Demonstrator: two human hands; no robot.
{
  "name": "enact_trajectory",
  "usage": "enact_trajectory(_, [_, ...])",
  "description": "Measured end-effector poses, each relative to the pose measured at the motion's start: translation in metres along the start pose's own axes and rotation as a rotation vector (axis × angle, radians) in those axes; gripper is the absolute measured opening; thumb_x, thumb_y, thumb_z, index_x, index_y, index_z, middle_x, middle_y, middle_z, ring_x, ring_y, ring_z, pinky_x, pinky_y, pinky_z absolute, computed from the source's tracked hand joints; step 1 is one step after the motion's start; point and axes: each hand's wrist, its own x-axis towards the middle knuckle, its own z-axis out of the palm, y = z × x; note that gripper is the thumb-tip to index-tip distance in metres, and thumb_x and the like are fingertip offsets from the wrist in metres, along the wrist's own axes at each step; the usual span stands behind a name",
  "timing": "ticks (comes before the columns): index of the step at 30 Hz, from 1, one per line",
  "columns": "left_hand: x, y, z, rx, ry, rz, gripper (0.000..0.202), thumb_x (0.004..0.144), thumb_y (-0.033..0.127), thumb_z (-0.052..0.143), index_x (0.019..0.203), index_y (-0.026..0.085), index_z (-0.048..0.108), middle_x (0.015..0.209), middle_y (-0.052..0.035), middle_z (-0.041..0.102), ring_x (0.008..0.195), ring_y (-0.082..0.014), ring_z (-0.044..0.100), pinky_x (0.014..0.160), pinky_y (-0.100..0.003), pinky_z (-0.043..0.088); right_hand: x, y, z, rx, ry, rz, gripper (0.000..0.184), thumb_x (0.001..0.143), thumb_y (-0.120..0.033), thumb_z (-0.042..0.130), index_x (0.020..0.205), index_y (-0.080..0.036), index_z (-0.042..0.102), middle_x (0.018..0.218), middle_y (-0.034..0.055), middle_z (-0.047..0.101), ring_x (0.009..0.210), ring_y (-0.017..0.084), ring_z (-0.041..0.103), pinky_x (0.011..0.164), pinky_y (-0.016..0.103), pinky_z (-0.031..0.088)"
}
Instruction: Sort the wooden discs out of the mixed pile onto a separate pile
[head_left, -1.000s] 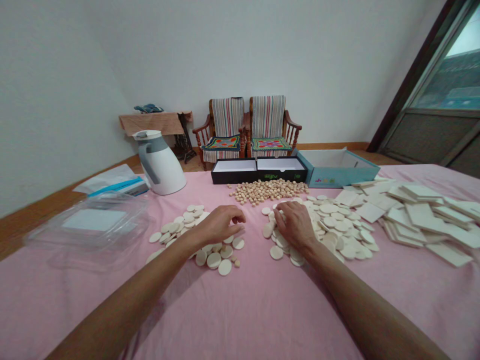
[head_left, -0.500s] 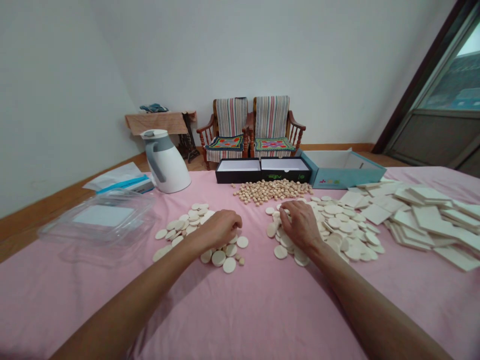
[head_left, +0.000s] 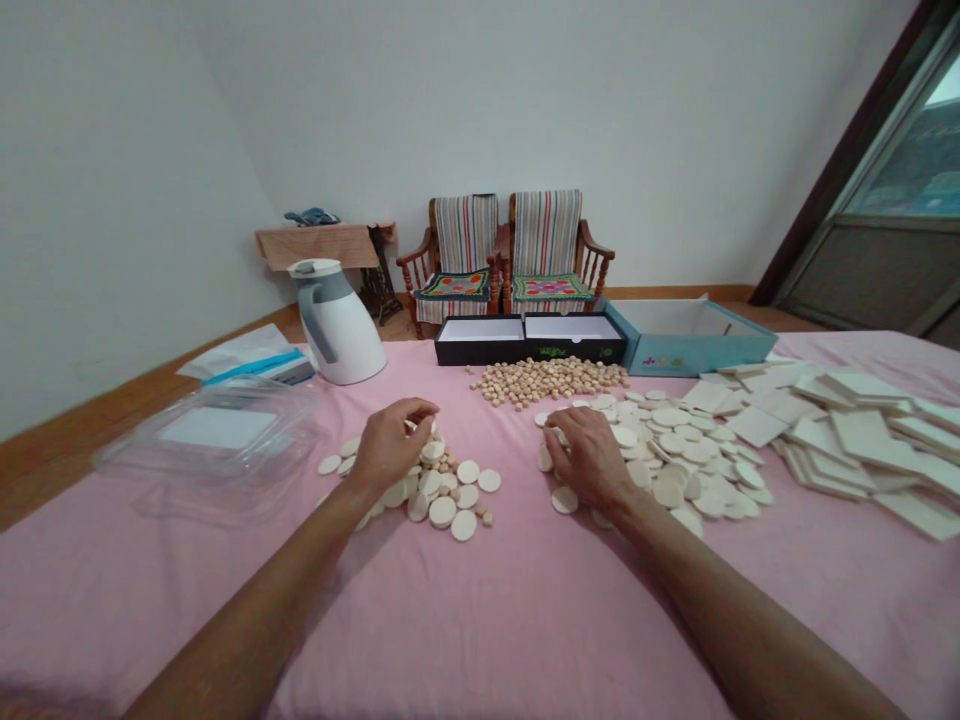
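My left hand point(head_left: 394, 440) is over the left pile, its fingers curled inward and its palm hidden. Whatever is between its fingertips is too small to make out. Under and beside it lie round pale wooden discs point(head_left: 442, 513), mixed with small wooden cubes point(head_left: 487, 519). My right hand point(head_left: 589, 450) rests at the left edge of a larger heap of wooden discs point(head_left: 667, 488). Its thumb and fingers bend down around a pale disc point(head_left: 557, 436), partly hidden by the fingers.
Behind the hands lie many small wooden cubes point(head_left: 551, 380), a black box point(head_left: 480, 352) and a blue box point(head_left: 690, 358). Square wooden tiles point(head_left: 862, 440) are heaped at right. Clear plastic containers point(head_left: 217, 430), a flat packet point(head_left: 255, 368) and a white jug point(head_left: 349, 340) stand left on the pink cloth point(head_left: 480, 620).
My left hand has moved left and back across its pile, uncovering discs and cubes at the pile's right side. My right hand has shifted slightly among the discs.
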Motion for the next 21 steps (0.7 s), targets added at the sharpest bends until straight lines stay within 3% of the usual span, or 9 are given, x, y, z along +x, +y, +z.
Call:
enact_trajectory(4, [0.005,-0.03,-0.013,0.096,0.074,-0.118,0.033,0.085,0.035,0.043,0.101,0.018,0.066,0.1,-0.0046,0.071,0.087,-0.0182,0.065,0.081,-0.028,0.05,-0.002,-0.007,0.002,0.009,-0.01,-0.042,0.016,0.088,-0.021,0.047,0.087,-0.016,0.062,0.087,0.0078,0.063,0.087,0.021,0.051,0.081,0.034,0.032])
enact_trajectory(7, [0.01,-0.05,-0.013,0.3,-0.055,-0.175,0.044,0.09,0.042,0.034,0.116,0.018,0.06,0.122,-0.0064,0.063,0.112,-0.0203,0.057,0.097,-0.031,0.042,-0.003,-0.009,0.002,-0.002,-0.008,-0.059,0.017,0.088,-0.021,0.046,0.086,-0.016,0.062,0.087,0.0081,0.063,0.087,0.021,0.051,0.08,0.033,0.032])
enact_trajectory(10, [0.012,-0.061,-0.003,0.421,-0.194,-0.222,0.051,0.091,0.05,0.03,0.124,0.021,0.055,0.131,-0.0064,0.056,0.122,-0.0229,0.05,0.102,-0.035,0.037,-0.004,-0.009,0.003,-0.014,-0.005,-0.065,0.017,0.089,-0.022,0.046,0.085,-0.016,0.061,0.085,0.008,0.062,0.085,0.02,0.05,0.079,0.033,0.032])
enact_trajectory(17, [-0.001,-0.042,0.022,0.502,-0.29,-0.22,0.058,0.086,0.06,0.034,0.135,0.03,0.042,0.145,-0.009,0.038,0.127,-0.0358,0.039,0.097,-0.055,0.034,-0.003,-0.007,0.002,-0.024,-0.031,-0.058,0.018,0.089,-0.022,0.046,0.085,-0.016,0.062,0.083,0.0076,0.062,0.084,0.02,0.05,0.078,0.033,0.031])
enact_trajectory(21, [-0.004,-0.028,0.026,0.52,-0.296,-0.197,0.055,0.089,0.057,0.03,0.136,0.031,0.04,0.145,-0.0102,0.037,0.127,-0.0373,0.037,0.094,-0.06,0.033,-0.002,-0.008,0.0,-0.022,-0.039,-0.062,0.018,0.089,-0.021,0.045,0.085,-0.016,0.062,0.082,0.0073,0.062,0.083,0.02,0.05,0.078,0.033,0.031])
